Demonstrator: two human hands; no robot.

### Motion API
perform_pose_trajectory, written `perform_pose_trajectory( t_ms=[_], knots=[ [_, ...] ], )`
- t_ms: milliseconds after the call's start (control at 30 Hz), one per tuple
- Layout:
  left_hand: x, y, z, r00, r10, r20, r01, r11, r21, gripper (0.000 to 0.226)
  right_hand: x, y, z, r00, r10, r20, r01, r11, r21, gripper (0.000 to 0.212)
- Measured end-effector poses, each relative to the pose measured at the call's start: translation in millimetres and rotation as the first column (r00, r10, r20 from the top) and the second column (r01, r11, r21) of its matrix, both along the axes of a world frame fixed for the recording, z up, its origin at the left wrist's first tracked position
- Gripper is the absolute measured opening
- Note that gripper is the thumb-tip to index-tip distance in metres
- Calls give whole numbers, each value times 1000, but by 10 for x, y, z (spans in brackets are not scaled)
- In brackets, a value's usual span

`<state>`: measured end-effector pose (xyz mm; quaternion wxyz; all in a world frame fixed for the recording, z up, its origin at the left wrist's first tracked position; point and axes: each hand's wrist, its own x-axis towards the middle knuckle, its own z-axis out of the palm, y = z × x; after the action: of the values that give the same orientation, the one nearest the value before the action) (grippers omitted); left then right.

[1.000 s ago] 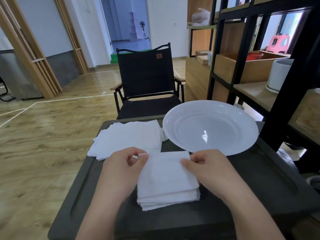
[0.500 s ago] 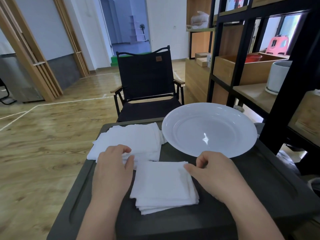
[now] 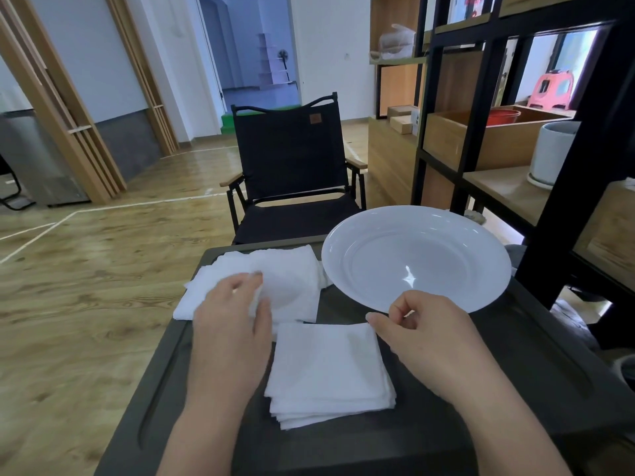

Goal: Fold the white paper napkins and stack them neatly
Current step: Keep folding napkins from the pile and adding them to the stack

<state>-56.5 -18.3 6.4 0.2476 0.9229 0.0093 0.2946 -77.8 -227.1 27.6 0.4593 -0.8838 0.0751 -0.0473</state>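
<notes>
Step in hand: fetching the next sheet. Unfolded napkins (image 3: 271,283), a loose, rumpled pile, lie under the fingertips of the left hand (image 3: 230,324), fingers extended and touching the top sheet; lifting one alone calls for a light pinch. Folded stack (image 3: 328,369), squared, lies beside the right hand (image 3: 422,334), fingers curled, seemingly holding nothing.
</notes>
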Motion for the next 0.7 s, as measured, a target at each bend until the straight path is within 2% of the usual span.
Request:
perform_pose_trajectory(
  t_ms=[67, 100, 133, 200, 233, 267, 367, 533, 567, 633, 700],
  knots=[
    [-159, -64, 214, 984, 79, 162, -33, 962, -270, 16, -33, 22, 47, 998, 47, 37, -48, 998, 48, 23],
    [-225, -96, 317, 981, 94, 169, -11, 900, -435, 16, -49, 41, 74, 994, 88, 58, -94, 991, 97, 16],
    [-280, -129, 415, 985, 65, 160, 45, 797, -602, 17, -64, 67, 100, 987, 141, 75, -151, 977, 152, 15],
    [-341, -146, 540, 981, -60, 185, 188, 529, -828, 18, -96, 130, 131, 960, 256, 115, -276, 932, 234, 38],
    [-349, -139, 566, 978, -105, 183, 210, 442, -872, 19, -114, 164, 147, 946, 293, 137, -320, 910, 263, 50],
    [-345, -127, 569, 979, -135, 156, 198, 402, -894, 19, -133, 199, 170, 933, 320, 166, -357, 883, 304, 58],
    [-331, -123, 545, 981, -176, 85, 151, 407, -901, 22, -133, 237, 216, 919, 325, 222, -392, 803, 448, 56],
    [-371, -119, 555, 965, -255, 62, 195, 540, -819, 31, -111, 197, 243, 949, 234, 212, -316, 676, 666, 38],
    [-381, -115, 565, 952, -301, 54, 217, 543, -811, 33, -121, 184, 240, 943, 236, 233, -331, 695, 638, 36],
    [-408, -120, 595, 911, -411, 27, 256, 515, -818, 34, -153, 159, 230, 930, 251, 267, -361, 760, 540, 48],
    [-427, -112, 600, 877, -481, -1, 292, 534, -793, 36, -144, 146, 224, 921, 263, 289, -379, 781, 496, 57]
  ],
)
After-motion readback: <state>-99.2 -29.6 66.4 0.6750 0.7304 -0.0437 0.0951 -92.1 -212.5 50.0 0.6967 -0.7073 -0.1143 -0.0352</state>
